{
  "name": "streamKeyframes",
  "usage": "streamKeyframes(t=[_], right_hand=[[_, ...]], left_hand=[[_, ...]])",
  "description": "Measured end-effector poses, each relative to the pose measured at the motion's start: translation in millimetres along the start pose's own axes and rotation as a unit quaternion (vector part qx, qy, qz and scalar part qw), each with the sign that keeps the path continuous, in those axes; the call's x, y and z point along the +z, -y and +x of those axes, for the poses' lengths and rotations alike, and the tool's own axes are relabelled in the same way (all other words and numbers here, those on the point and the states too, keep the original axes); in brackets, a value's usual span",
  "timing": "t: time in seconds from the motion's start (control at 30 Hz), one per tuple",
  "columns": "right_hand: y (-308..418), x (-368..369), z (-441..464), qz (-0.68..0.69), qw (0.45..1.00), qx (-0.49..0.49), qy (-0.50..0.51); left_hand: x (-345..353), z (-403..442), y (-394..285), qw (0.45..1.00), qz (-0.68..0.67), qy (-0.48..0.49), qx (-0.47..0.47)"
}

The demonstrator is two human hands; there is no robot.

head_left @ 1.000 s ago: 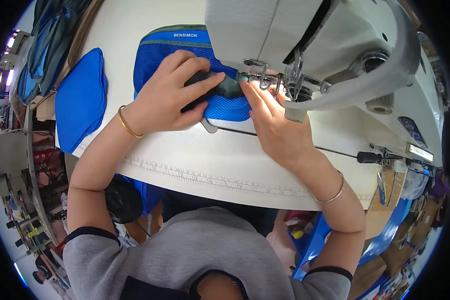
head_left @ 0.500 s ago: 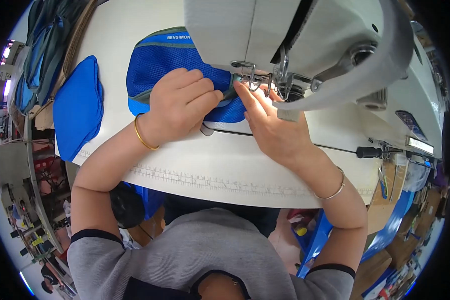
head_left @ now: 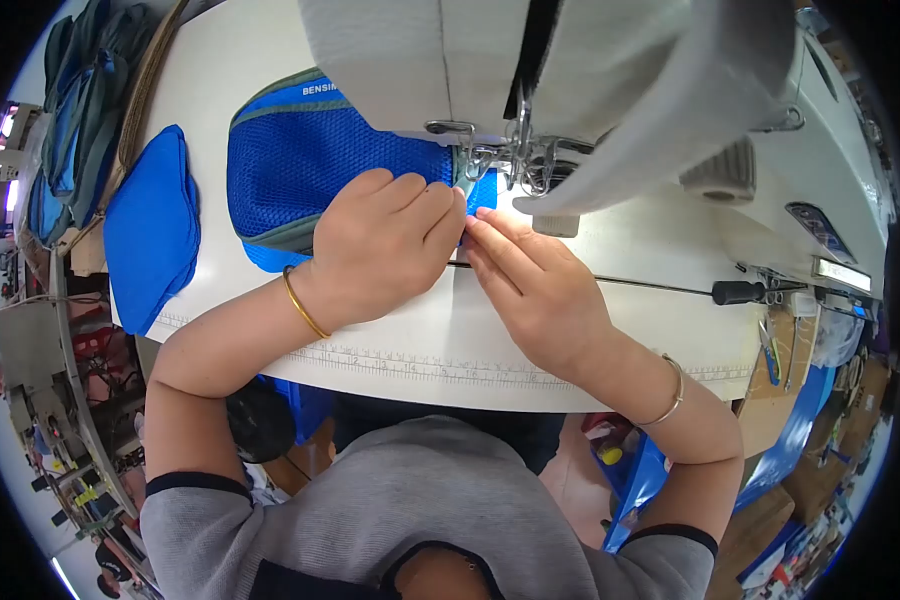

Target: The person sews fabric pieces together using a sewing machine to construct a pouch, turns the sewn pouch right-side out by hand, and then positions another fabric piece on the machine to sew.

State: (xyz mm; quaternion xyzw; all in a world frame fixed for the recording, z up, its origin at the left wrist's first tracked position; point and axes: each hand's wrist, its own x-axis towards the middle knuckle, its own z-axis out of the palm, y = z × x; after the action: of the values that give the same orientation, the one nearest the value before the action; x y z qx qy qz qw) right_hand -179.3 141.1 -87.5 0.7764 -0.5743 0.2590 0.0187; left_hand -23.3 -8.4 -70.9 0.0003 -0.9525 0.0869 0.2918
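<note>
The left hand (head_left: pixel 385 245) is curling into a loose fist and clenching the green-trimmed edge of the blue mesh pouch (head_left: pixel 335 165), whose body is spreading flat beyond the knuckles and out to the left of that grip. The right hand (head_left: pixel 550 300) is keeping its fingers straight and close together, not closing around anything, its fingertips meeting the pouch's edge just beside the left fingertips. Directly beyond both sets of fingertips, the metal presser foot (head_left: pixel 485 165) of the sewing machine (head_left: pixel 390 60) is standing over the pouch's narrow end.
</note>
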Motion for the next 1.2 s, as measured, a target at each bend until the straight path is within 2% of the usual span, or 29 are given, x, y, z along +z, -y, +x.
streamKeyframes(t=[0.27, 0.43, 0.7, 0.77, 0.87, 0.93, 1.03, 1.13, 1.2], right_hand=[[-4.7, -0.8, 1.2, 0.013, 0.999, -0.025, -0.026], [-6.7, -3.5, 2.2, 0.007, 0.999, -0.032, -0.015], [-6.1, -3.1, 1.9, 0.0, 1.0, -0.028, 0.004], [-7.6, -2.0, 0.0, -0.007, 0.999, -0.033, 0.003], [-11.6, 1.8, -1.1, -0.005, 0.999, -0.025, 0.027], [-13.1, 5.2, -0.7, -0.01, 1.0, -0.021, -0.014], [-13.8, 4.3, 3.6, -0.011, 1.0, -0.007, -0.017], [-12.7, 0.4, 2.1, -0.017, 0.997, 0.05, 0.053], [-15.8, 1.0, 1.7, -0.03, 0.997, 0.051, 0.051]], left_hand=[[6.3, 5.7, -7.0, 0.999, 0.002, 0.033, -0.012], [6.5, 5.3, -3.4, 0.996, -0.082, 0.005, -0.034], [12.5, 0.2, -0.2, 0.991, -0.131, -0.015, -0.038], [7.5, -2.2, 0.9, 0.988, -0.146, 0.03, -0.04], [10.1, -2.5, 2.0, 0.99, -0.134, 0.019, -0.038], [11.5, -2.7, 2.2, 0.989, -0.139, 0.02, -0.037], [13.5, -0.7, 4.9, 0.991, -0.126, 0.034, -0.037], [16.2, 2.0, 8.7, 0.991, -0.117, 0.047, -0.045], [18.0, 3.3, 7.3, 0.993, -0.1, 0.042, -0.051]])
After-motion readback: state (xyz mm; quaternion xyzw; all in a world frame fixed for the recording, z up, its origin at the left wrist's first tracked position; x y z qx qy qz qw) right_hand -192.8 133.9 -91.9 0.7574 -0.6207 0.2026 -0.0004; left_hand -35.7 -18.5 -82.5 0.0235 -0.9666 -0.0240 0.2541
